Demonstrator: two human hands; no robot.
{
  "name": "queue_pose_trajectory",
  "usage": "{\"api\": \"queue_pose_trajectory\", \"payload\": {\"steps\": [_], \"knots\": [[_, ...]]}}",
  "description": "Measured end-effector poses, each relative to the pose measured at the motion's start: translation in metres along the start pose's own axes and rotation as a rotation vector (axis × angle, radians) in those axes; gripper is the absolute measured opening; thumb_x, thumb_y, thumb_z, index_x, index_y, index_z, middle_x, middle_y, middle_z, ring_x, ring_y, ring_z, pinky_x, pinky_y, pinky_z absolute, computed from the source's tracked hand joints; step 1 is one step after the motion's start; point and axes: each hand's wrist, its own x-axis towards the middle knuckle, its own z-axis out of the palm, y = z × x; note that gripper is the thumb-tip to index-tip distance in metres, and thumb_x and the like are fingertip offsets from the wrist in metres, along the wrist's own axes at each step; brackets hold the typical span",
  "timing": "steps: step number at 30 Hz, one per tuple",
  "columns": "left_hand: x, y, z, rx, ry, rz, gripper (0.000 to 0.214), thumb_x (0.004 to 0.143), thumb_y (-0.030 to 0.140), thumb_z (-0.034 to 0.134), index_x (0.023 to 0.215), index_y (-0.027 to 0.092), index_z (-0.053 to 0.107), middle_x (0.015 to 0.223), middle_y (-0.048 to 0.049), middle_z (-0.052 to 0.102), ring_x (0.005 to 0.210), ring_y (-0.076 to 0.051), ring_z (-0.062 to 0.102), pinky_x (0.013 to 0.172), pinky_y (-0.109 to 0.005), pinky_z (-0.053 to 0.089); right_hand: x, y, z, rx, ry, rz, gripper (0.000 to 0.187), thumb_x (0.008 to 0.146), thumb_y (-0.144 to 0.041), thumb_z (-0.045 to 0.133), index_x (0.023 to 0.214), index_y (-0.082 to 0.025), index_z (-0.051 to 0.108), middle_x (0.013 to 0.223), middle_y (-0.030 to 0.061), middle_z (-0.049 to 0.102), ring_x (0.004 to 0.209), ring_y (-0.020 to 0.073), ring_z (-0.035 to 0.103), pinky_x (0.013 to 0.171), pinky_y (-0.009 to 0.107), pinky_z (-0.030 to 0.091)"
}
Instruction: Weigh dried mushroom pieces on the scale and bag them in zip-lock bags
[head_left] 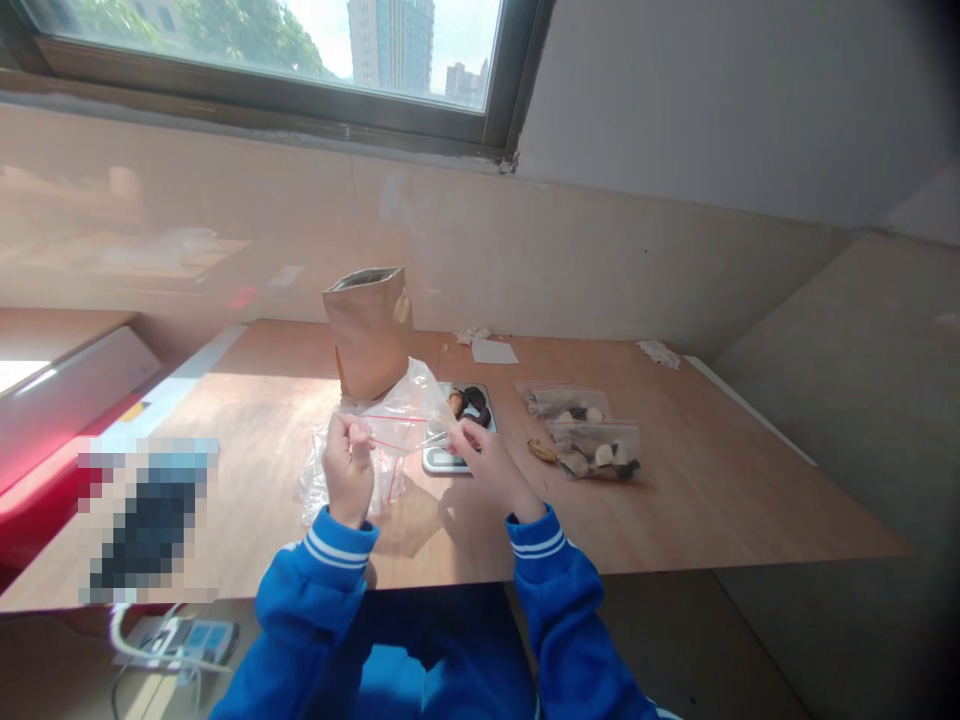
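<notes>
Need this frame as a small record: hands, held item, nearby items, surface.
left hand: pinching clear zip bag
right hand: pinching the same bag's other side
nearby: kraft paper pouch, upright, open
scale: digital scale, holding dark and pale pieces
right of scale: two filled zip bags
surface: wooden table

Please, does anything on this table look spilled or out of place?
Yes: one loose tan-brown chunk lies on the wooden table beside the clear zip-lock bag, outside it, while similar pieces sit inside the bag.
</notes>
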Motion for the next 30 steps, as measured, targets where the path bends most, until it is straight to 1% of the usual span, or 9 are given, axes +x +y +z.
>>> {"api": "queue_pose_trajectory", "payload": {"steps": [2, 4, 6, 11, 17, 22, 25, 27, 30], "knots": [[0.009, 0.0, 0.007, 0.017, 0.011, -0.015, 0.029, 0.09, 0.038, 0.041, 0.066, 0.022, 0.038, 0.061, 0.0031, 0.04, 0.059, -0.013, 0.042, 0.059, -0.025, 0.036, 0.004, 0.004, -0.012, -0.084, -0.028, -0.106, 0.026, 0.095, -0.04, 0.045, 0.085, -0.021, 0.061, 0.091, 0.0038, 0.064, 0.09, 0.0177, 0.06, 0.078, 0.029, 0.049], [0.017, -0.002, 0.014, 0.046, 0.041, -0.035, 0.028, 0.087, 0.031, 0.043, 0.062, 0.022, 0.035, 0.058, 0.004, 0.036, 0.057, -0.012, 0.038, 0.056, -0.024, 0.032, 0.009, 0.014, -0.022, -0.23, 0.062, -0.177, 0.023, 0.095, -0.035, 0.045, 0.101, -0.022, 0.062, 0.107, 0.0075, 0.063, 0.105, 0.0212, 0.057, 0.092, 0.037, 0.047], [0.022, -0.006, 0.022, 0.069, 0.079, -0.038, 0.029, 0.085, 0.027, 0.044, 0.059, 0.021, 0.032, 0.056, 0.0045, 0.034, 0.055, -0.011, 0.035, 0.055, -0.024, 0.029, 0.012, 0.029, -0.03, -0.396, 0.148, -0.199, 0.025, 0.093, -0.028, 0.046, 0.111, -0.021, 0.061, 0.115, 0.0107, 0.062, 0.112, 0.0249, 0.054, 0.1, 0.044, 0.043], [0.017, -0.031, 0.037, 0.078, 0.116, 0.011, 0.028, 0.085, 0.026, 0.043, 0.059, 0.021, 0.032, 0.055, 0.005, 0.032, 0.055, -0.011, 0.034, 0.055, -0.025, 0.028, 0.011, 0.063, -0.033, -0.611, 0.105, -0.179, 0.032, 0.085, -0.02, 0.053, 0.117, -0.02, 0.06, 0.123, 0.0132, 0.06, 0.119, 0.0298, 0.051, 0.1, 0.049, 0.043], [-0.001, -0.05, 0.041, 0.156, 0.084, 0.024, 0.029, 0.087, 0.034, 0.037, 0.061, 0.023, 0.03, 0.054, 0.0049, 0.03, 0.052, -0.012, 0.033, 0.055, -0.025, 0.029, 0.006, 0.063, -0.033, -0.627, 0.126, -0.157, 0.019, 0.087, -0.023, 0.053, 0.103, -0.022, 0.064, 0.109, 0.0097, 0.062, 0.103, 0.0266, 0.059, 0.089, 0.041, 0.049], [-0.003, -0.05, 0.039, 0.183, 0.016, 0.03, 0.029, 0.088, 0.037, 0.036, 0.063, 0.023, 0.033, 0.054, 0.0039, 0.035, 0.054, -0.013, 0.038, 0.056, -0.024, 0.032, 0.007, 0.054, -0.035, -0.522, 0.287, -0.105, 0.019, 0.088, -0.026, 0.05, 0.099, -0.019, 0.063, 0.093, 0.0077, 0.064, 0.079, 0.0209, 0.062, 0.072, 0.033, 0.05], [-0.004, -0.05, 0.039, 0.171, 0.012, 0.031, 0.03, 0.089, 0.037, 0.036, 0.063, 0.023, 0.034, 0.053, 0.004, 0.035, 0.053, -0.013, 0.038, 0.055, -0.024, 0.032, 0.011, 0.035, -0.028, -0.32, 0.391, -0.043, 0.019, 0.086, -0.031, 0.053, 0.093, -0.017, 0.063, 0.078, 0.0049, 0.064, 0.066, 0.0181, 0.059, 0.065, 0.031, 0.049], [-0.005, -0.051, 0.039, 0.167, 0.011, 0.034, 0.03, 0.089, 0.038, 0.037, 0.063, 0.023, 0.034, 0.053, 0.0041, 0.035, 0.052, -0.013, 0.037, 0.055, -0.024, 0.032, 0.014, 0.015, -0.018, -0.101, 0.399, 0.012, 0.022, 0.086, -0.037, 0.055, 0.093, -0.017, 0.063, 0.075, 0.0038, 0.065, 0.065, 0.0173, 0.059, 0.063, 0.03, 0.049], [-0.006, -0.053, 0.039, 0.172, 0.005, 0.038, 0.03, 0.088, 0.038, 0.037, 0.062, 0.023, 0.034, 0.053, 0.0041, 0.035, 0.052, -0.013, 0.037, 0.055, -0.024, 0.032, 0.019, -0.019, 0.003, 0.212, 0.33, 0.061, 0.029, 0.089, -0.045, 0.052, 0.093, -0.018, 0.062, 0.077, 0.0031, 0.066, 0.063, 0.0152, 0.06, 0.057, 0.027, 0.048]]}}
